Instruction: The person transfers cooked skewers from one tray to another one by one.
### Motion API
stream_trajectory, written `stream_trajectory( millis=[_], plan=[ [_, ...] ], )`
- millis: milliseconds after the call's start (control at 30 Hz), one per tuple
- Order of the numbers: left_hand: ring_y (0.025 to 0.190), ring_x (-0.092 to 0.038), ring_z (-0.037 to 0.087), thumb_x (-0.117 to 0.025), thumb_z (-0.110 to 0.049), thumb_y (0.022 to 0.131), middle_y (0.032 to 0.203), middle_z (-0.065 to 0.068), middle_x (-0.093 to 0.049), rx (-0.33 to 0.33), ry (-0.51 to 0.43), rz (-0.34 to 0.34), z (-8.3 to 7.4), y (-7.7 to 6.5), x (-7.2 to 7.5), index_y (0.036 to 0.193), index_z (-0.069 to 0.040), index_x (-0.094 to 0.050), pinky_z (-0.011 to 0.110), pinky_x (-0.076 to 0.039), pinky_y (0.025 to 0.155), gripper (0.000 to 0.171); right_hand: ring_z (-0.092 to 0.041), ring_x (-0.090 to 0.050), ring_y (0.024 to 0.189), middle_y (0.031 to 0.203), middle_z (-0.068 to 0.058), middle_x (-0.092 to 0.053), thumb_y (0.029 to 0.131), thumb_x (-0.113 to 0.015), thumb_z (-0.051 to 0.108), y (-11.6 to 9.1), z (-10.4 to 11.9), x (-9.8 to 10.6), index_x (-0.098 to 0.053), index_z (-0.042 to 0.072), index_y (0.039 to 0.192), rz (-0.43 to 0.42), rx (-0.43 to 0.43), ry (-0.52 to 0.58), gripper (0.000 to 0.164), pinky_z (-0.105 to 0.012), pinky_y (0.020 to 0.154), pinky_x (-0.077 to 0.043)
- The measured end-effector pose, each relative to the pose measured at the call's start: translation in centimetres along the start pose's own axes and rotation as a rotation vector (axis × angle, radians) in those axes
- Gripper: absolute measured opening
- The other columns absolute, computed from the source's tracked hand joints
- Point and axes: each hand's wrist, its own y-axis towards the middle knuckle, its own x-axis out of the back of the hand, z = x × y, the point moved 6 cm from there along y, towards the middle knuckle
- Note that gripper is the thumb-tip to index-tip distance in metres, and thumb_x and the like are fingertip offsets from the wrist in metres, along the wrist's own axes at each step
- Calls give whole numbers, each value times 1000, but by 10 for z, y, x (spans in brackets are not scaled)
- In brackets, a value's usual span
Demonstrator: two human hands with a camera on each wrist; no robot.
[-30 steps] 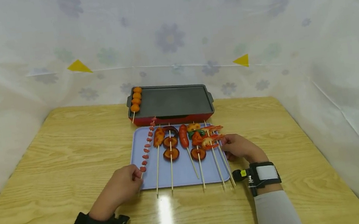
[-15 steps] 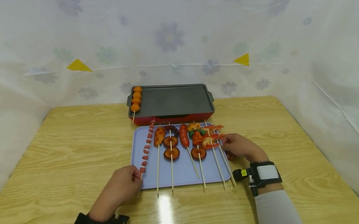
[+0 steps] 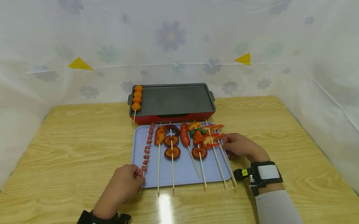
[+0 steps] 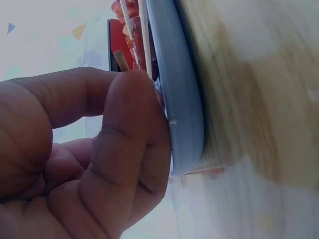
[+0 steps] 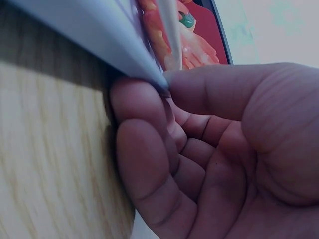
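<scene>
My left hand (image 3: 126,182) pinches the stick of a skewer of small red meat pieces (image 3: 146,151) by the left side of the blue tray (image 3: 184,170). The skewer lies lengthwise along that side, its tip at the far rim. In the left wrist view the stick's end (image 4: 121,60) pokes out between thumb and forefinger. My right hand (image 3: 241,147) holds the tray's right rim, thumb on top and fingers underneath, as the right wrist view shows. On the tray lie a sausage skewer (image 3: 184,135), a mushroom skewer (image 3: 172,152), shrimp skewers (image 3: 211,141) and others.
Right behind the tray stands a red and black grill (image 3: 174,99). A skewer of orange balls (image 3: 136,100) lies along its left edge. Several stick ends overhang the tray's near rim. Patterned white sheeting (image 3: 170,35) encloses the wooden table (image 3: 71,150) at the back and sides.
The tip of the meat skewer has come down and back from the grill's front to the tray's far rim. My left hand barely shifts. The right hand keeps its hold on the rim.
</scene>
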Motion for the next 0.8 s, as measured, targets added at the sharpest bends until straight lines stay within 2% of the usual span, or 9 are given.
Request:
stream_trajectory(
  millis=[300, 567, 800],
  plan=[
    [57, -47, 16, -67, -4, 86, 62, 2, -50, 11, 0, 24, -2, -1, 0, 74, -6, -61, 27, -36, 51, 14, -20, -57, 66, 80, -11, -56, 101, -52, 11, -1, 1, 0, -51, 0, 93, -2, 0, -10, 14, -33, 59, -51],
    [57, -44, 15, -69, -6, 86, 62, 0, -48, -59, 14, 16, -3, -1, -3, 69, -9, -57, 28, -34, 53, 20, -19, -58, 66, 80, -11, -57, 101, -53, 12, -1, 1, 0, -52, 0, 95, -6, -3, -12, 14, -33, 59, -51],
    [58, -46, 15, -68, -7, 86, 63, -1, -50, -55, 15, 18, -3, 0, -3, 73, -8, -61, 29, -37, 54, 14, -20, -59, 66, 81, -12, -57, 101, -53, 13, -2, 3, 0, -53, 0, 96, -10, -16, -13, 14, -33, 59, -51]
  ],
)
